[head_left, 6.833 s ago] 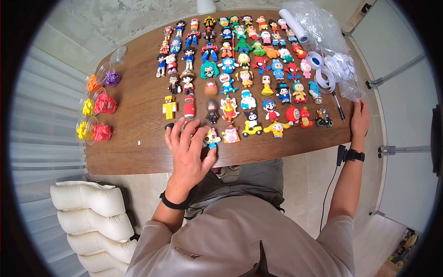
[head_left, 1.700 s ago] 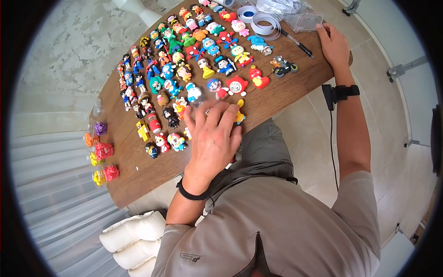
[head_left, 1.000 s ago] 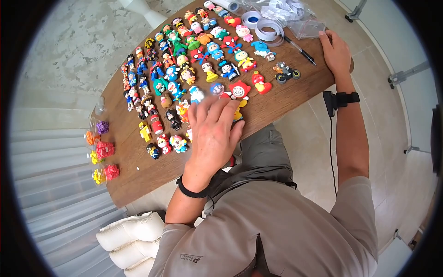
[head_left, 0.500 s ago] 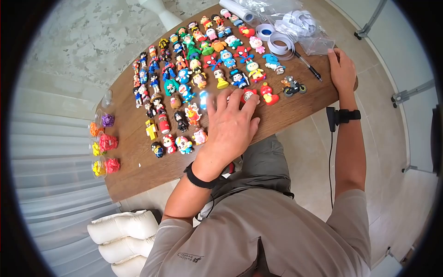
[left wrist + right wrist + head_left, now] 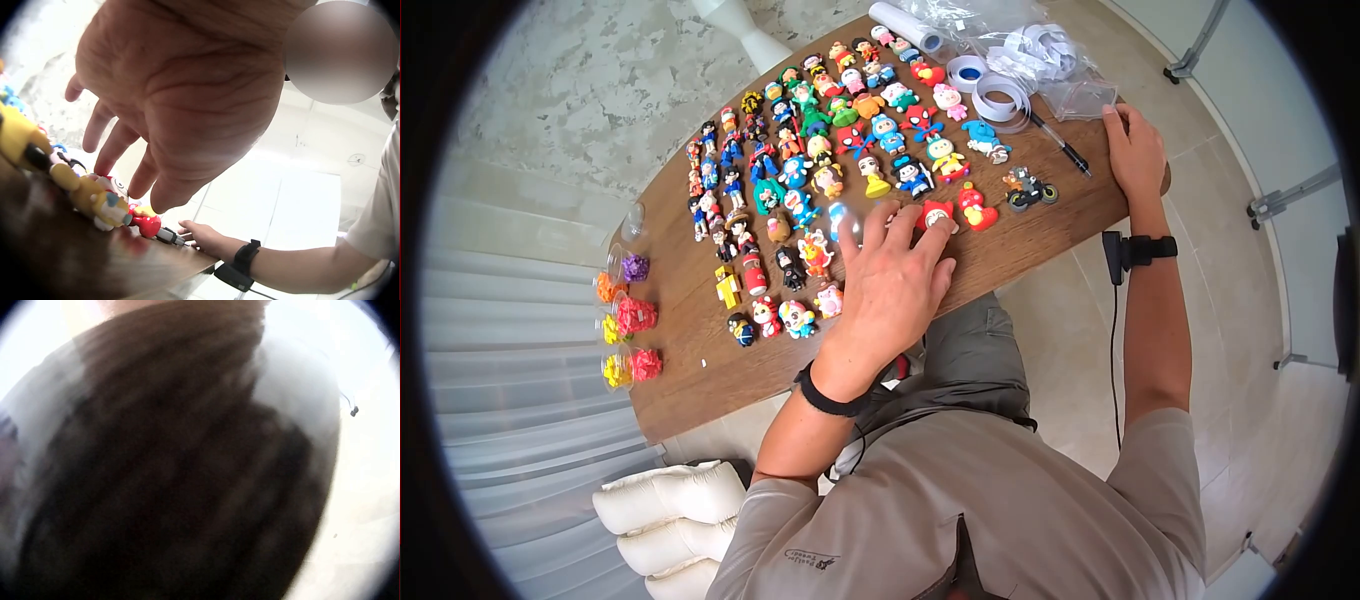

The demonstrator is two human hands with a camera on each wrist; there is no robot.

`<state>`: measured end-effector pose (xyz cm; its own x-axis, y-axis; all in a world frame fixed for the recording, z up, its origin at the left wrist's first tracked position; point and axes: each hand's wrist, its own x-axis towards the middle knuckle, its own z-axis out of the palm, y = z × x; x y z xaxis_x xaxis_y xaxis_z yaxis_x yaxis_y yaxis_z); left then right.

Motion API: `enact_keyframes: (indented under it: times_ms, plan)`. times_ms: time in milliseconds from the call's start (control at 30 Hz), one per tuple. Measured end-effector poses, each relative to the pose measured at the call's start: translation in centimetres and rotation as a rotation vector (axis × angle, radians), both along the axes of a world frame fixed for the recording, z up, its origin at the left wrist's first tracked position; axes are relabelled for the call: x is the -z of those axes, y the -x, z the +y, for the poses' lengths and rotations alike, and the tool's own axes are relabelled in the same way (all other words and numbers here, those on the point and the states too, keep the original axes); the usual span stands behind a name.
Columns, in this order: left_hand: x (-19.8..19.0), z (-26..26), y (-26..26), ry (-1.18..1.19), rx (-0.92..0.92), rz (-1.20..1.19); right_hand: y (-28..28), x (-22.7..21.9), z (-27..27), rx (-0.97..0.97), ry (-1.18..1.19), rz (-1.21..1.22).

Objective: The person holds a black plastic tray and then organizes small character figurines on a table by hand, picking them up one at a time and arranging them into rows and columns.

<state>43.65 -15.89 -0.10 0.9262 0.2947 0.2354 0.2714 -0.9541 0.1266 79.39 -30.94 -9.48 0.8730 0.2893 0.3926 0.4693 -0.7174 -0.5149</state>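
A brown wooden desk (image 5: pixel 680 310) with a curved outline stands at a slant, its far side toward a mottled grey wall (image 5: pixel 590 140) and a white pedestal-like object (image 5: pixel 745 32). A sheer white curtain (image 5: pixel 525 380) hangs beyond the left edge; a cream padded chair (image 5: pixel 670 500) sits below the near left corner, and pale floor tiles (image 5: pixel 1075 330) run along the near edge toward white panels (image 5: pixel 1285 130) on the right. Rows of small figures cover the desk's middle. Clear cups (image 5: pixel 617 262) of orange, purple, yellow and red pieces line the left edge. Toward the far right corner lie a white roll (image 5: pixel 905 28), white tape (image 5: pixel 1008 124), a clear plastic bag (image 5: pixel 1083 98) and a pen (image 5: pixel 1062 147). The left hand (image 5: pixel 895 285), fingers spread and relaxed, extends over the near edge beside a red figure (image 5: pixel 938 208); contact is unclear. It blocks the head view of a yellow figure (image 5: pixel 87 192) lying near that edge, visible from the left wrist. The right hand (image 5: pixel 1137 150) rests at the right edge beside the bag, fingers loosely extended; its own wrist view is dark and blurred.
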Motion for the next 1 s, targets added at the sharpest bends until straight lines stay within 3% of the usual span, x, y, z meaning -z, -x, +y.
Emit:
enact_keyframes:
  times_ms: [1000]
  plan:
    - [0.19, -0.22, -0.29, 0.017, -0.007, 0.066, -0.05, 0.21, -0.05, -0.009, -0.010, -0.031]
